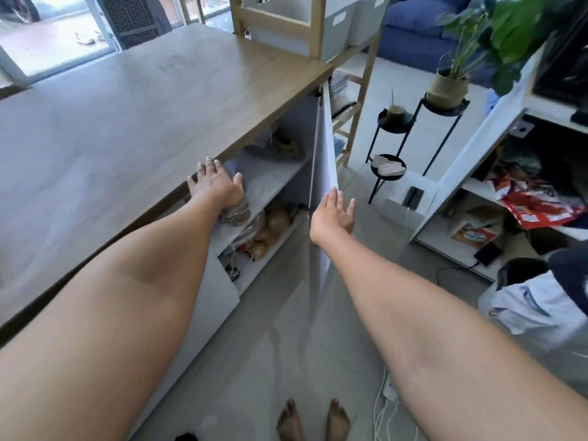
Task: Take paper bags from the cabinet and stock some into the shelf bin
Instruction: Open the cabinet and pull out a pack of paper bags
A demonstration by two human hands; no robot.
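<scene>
The cabinet under the wooden counter [159, 100] stands with its white door [327, 148] swung out toward me. My left hand [216, 183] reaches into the opening at the upper shelf [270, 183], fingers straight, touching the counter's front edge. My right hand [334, 214] is flat and open against the lower outer edge of the door. Inside, brown paper items [273, 221] sit on the lower shelf, and a bundle of twine-like handles [235, 213] lies by my left wrist. White shelf bins [337, 23] sit on the wooden shelf rack at the back.
Black plant stands [394, 125] with a potted plant [448, 87] stand right of the door. A white shelving unit [477, 160] with clutter is at far right. A white bag [534, 307] and cables [388, 402] lie on the floor near my bare feet [313, 421].
</scene>
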